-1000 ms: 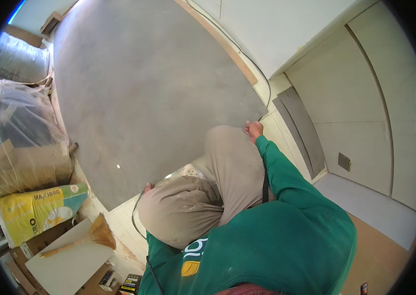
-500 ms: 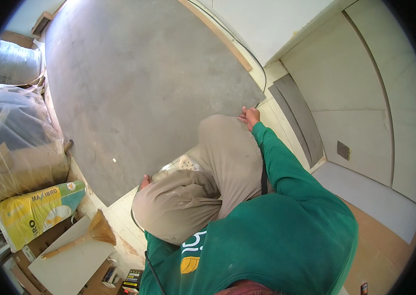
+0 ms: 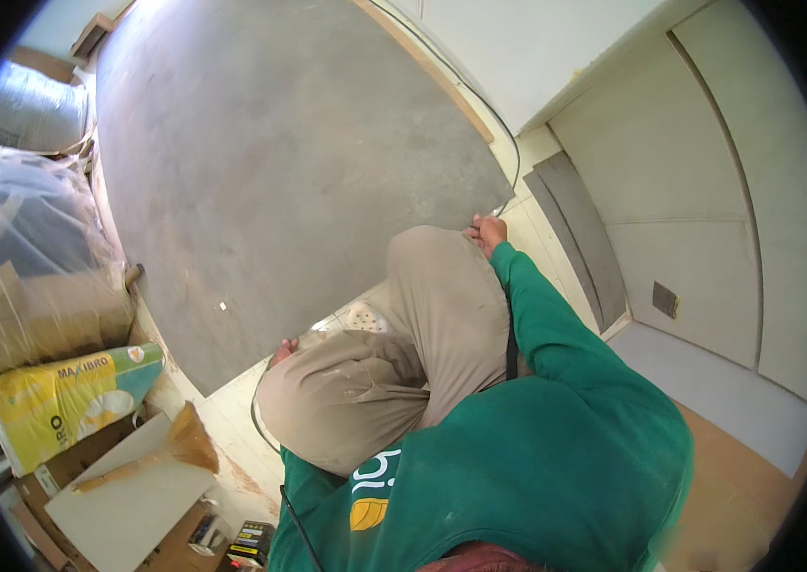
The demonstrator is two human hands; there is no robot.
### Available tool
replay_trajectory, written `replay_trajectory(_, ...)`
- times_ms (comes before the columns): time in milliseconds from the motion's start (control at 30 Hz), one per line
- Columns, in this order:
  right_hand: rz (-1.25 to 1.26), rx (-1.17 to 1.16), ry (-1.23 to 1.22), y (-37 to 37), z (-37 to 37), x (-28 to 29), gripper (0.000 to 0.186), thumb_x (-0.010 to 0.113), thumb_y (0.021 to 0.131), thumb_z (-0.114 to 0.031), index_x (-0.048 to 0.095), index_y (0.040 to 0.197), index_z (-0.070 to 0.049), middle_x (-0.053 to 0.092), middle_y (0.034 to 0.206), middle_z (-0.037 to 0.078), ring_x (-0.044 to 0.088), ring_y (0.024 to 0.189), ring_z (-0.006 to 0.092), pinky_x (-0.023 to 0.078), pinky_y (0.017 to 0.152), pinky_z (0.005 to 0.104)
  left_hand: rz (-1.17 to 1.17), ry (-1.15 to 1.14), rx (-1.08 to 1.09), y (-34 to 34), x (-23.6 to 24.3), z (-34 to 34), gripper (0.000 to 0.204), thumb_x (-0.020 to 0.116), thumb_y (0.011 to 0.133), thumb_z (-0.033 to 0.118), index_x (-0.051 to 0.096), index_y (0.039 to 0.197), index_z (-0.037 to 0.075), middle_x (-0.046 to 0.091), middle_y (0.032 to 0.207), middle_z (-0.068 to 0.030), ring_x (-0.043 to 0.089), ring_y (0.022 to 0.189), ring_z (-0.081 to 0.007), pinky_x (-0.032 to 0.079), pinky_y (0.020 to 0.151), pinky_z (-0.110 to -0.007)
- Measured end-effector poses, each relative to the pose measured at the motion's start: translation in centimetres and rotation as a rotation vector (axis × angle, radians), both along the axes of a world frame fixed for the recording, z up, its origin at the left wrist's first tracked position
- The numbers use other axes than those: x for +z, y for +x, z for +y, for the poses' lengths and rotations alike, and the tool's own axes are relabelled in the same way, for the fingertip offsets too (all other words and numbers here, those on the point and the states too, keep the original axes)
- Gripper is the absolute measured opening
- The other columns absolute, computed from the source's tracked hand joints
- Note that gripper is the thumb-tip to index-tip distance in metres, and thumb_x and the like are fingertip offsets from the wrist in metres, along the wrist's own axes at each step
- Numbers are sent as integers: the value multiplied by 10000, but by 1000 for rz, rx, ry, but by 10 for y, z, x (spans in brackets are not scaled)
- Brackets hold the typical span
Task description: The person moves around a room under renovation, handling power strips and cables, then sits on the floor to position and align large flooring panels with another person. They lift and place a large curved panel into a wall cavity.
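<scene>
A large grey board (image 3: 299, 162) lies before my bent knees, its near edge running slantwise between my two hands. My right hand (image 3: 486, 234) is closed on this edge near the right corner, its fingers curled beside my knee. A thin black cable (image 3: 516, 162) passes that corner, close to the fingers. At the near left part of the edge, my left hand (image 3: 282, 353) shows only in part past my knee. Its fingertips are curled at the board; the rest of it is hidden. One small white bit (image 3: 222, 306) sits on the board's surface.
Plastic-wrapped bundles (image 3: 37, 248), a yellow and green sack (image 3: 70, 400), a broom-like tan piece (image 3: 192, 440) and a white panel (image 3: 127, 505) crowd the left. Narrow grey strips (image 3: 580, 238) lean by the right wall. A white perforated shoe (image 3: 365, 317) shows between my knees.
The whole view has shifted slightly. Both hands stay at the board's near edge, with the left fingertips showing a little more.
</scene>
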State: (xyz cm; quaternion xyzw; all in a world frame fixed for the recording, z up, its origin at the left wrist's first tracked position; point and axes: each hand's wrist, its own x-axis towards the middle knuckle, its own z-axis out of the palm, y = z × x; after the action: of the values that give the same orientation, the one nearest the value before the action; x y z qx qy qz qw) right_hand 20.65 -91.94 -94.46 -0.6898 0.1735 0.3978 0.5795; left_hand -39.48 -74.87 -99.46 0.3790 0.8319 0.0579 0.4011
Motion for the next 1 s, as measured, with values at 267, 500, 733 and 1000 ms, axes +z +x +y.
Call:
replay_trajectory(267, -402, 461, -245, 7, -69, 25, 110, 600, 861, -117, 631, 803, -29, 638, 700, 64, 581, 574, 154, 434, 458, 305, 135, 49, 56, 34, 55, 25, 638, 396, 1046, 526, 612, 1343, 4, 640, 1340, -245, 571, 1278, -446, 434, 1077, -519)
replay_trajectory(500, -89, 730, -348, -32, -184, 120, 195, 664, 950, -195, 660, 1001, -7, 669, 835, 56, 602, 649, 202, 530, 592, 353, 105, 153, 98, -21, 156, -72, 468, 521, 993, 356, 683, 1131, -62, 684, 1159, -330, 657, 1098, -467, 512, 923, -515)
replay_trajectory(733, -78, 919, -357, -34, -119, 324, 179, 604, 987, -118, 624, 1137, -22, 737, 976, 152, 730, 799, 251, 608, 646, 395, 202, 206, -41, 83, 419, -111, 249, 598, 963, 235, 603, 1157, 79, 704, 909, -285, 682, 919, -491, 518, 819, -594)
replay_trajectory(1000, -515, 1681, 687, -186, 104, 688, 946, 892, 771, -307, 411, 1544, -53, 491, 1534, 188, 440, 1452, 317, 349, 1205, 466, -202, 416, -166, 111, 775, -113, 215, 676, 967, 250, 665, 984, 35, 646, 748, -99, 618, 698, -260, 468, 652, -410)
